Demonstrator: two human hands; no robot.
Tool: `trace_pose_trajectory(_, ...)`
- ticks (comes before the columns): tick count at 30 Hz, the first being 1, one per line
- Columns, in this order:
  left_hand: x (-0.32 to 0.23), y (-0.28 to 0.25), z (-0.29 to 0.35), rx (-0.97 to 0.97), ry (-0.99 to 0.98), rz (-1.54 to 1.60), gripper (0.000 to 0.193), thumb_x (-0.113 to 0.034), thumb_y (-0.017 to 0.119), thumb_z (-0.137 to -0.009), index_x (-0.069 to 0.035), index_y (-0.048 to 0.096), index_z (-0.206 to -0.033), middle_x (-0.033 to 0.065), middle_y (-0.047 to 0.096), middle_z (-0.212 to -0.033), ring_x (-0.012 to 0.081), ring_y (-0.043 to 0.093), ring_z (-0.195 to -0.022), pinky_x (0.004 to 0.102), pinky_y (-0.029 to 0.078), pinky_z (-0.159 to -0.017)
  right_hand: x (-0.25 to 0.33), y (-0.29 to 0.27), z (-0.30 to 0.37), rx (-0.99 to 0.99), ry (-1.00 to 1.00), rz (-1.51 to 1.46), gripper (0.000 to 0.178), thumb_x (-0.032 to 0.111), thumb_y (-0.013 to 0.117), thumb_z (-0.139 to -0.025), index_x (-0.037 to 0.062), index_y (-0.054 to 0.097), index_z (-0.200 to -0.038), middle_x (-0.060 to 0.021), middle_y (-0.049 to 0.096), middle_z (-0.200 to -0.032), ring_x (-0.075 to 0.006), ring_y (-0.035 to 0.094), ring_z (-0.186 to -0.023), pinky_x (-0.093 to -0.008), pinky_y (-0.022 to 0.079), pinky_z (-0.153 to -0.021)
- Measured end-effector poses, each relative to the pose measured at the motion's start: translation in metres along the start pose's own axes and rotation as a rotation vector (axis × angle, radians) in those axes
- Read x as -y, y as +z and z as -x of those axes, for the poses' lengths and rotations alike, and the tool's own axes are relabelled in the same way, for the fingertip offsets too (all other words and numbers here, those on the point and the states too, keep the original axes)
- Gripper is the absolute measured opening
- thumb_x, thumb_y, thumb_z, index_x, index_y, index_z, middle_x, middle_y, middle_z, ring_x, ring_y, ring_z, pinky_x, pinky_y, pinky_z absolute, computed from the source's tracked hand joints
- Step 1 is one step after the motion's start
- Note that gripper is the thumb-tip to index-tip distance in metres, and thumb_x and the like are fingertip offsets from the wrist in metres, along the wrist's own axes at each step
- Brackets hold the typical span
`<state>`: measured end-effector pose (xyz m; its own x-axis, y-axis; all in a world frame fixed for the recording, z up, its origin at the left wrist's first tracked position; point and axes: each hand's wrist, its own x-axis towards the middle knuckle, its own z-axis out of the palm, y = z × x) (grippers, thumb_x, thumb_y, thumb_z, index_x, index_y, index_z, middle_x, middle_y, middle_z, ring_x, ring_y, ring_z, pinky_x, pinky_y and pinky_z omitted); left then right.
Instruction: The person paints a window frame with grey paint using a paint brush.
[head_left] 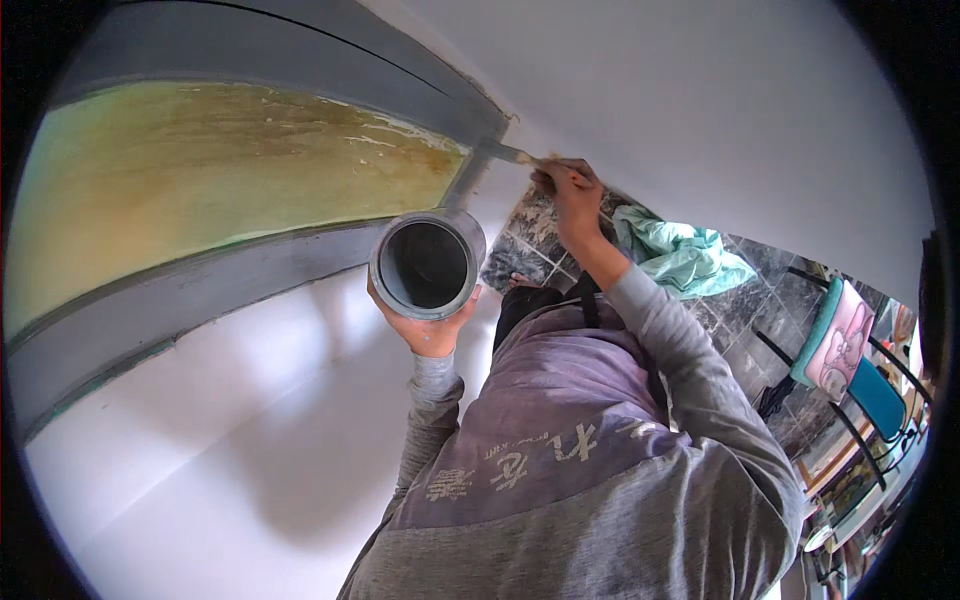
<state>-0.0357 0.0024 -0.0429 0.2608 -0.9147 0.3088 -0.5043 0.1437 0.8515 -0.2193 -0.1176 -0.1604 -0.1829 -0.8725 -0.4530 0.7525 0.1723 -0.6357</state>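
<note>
A smooth white wall [740, 120] curves over the upper right, and another pale surface fills the lower left. The broad grey frame [300, 255], matt with rough paint edges, bounds a long yellow-brown panel [250, 150] streaked and flecked with white near its right end. The person wears a soft grey shirt [560, 510] with a purplish front section. Dark, mottled square tiles make up the floor [750, 320]. On it, a chair [838, 345] has thin black bars and a padded pink cover, and a crumpled pale green cloth [690, 258] lies in loose folds beyond the right wrist.

The can [424, 308] is a round cylinder with a smooth grey rim, its open mouth facing the camera and its inside dark grey. The left hand [432, 332] is closed around its underside, fingers spread by its width, in a clamped grip. The right hand [577, 200] has a tighter grip, thumb and fingers together on the handle of a slim paintbrush [512, 154]. The brush's flat, grey-coated end appears to touch the frame's right corner, above and to the right of the can.
</note>
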Motion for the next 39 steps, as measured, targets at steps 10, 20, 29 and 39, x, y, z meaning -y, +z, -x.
trace_pose_trajectory(10,-0.003,-0.027,0.001,-0.036,-0.037,0.031,0.116,-0.032,0.098,-0.061,-0.002,0.029,-0.150,0.0177,0.044,-0.148,0.0320,0.047,-0.137,0.0476,0.036,-0.116,-0.066,0.082,-0.012,-0.052,-0.003,-0.249,0.016,0.002,0.072,-0.089,0.0013,0.057,-0.095,-0.0135,0.072,-0.092,-0.0217,0.071,-0.075,-0.0321,0.060,-0.070)
trace_pose_trajectory(20,0.006,-0.040,-0.002,0.039,-0.017,-0.018,0.118,-0.028,0.096,-0.063,-0.001,0.025,-0.153,0.0189,0.041,-0.151,0.0331,0.044,-0.139,0.0493,0.033,-0.118,-0.134,0.057,-0.059,-0.371,-0.034,-0.070,0.023,-0.002,0.076,-0.084,-0.0005,0.055,-0.093,-0.0170,0.070,-0.091,-0.0237,0.072,-0.076,-0.0357,0.065,-0.076)
trace_pose_trajectory(29,0.007,-0.046,0.001,-0.019,-0.088,-0.022,0.122,-0.028,0.099,-0.056,-0.003,0.024,-0.150,0.0176,0.041,-0.148,0.0323,0.046,-0.137,0.0487,0.036,-0.116,-0.061,0.113,-0.013,0.016,-0.218,-0.224,0.020,0.000,0.074,-0.089,-0.0011,0.055,-0.093,-0.0164,0.071,-0.094,-0.0247,0.073,-0.080,-0.0369,0.065,-0.073)
trace_pose_trajectory(39,0.004,-0.041,0.004,-0.011,-0.104,-0.044,0.123,-0.025,0.099,-0.055,-0.003,0.023,-0.150,0.0178,0.041,-0.149,0.0324,0.046,-0.137,0.0487,0.036,-0.117,-0.144,0.066,-0.062,-0.335,-0.253,0.121,0.019,0.000,0.074,-0.088,-0.0002,0.055,-0.090,-0.0119,0.069,-0.087,-0.0214,0.072,-0.080,-0.0356,0.065,-0.072)
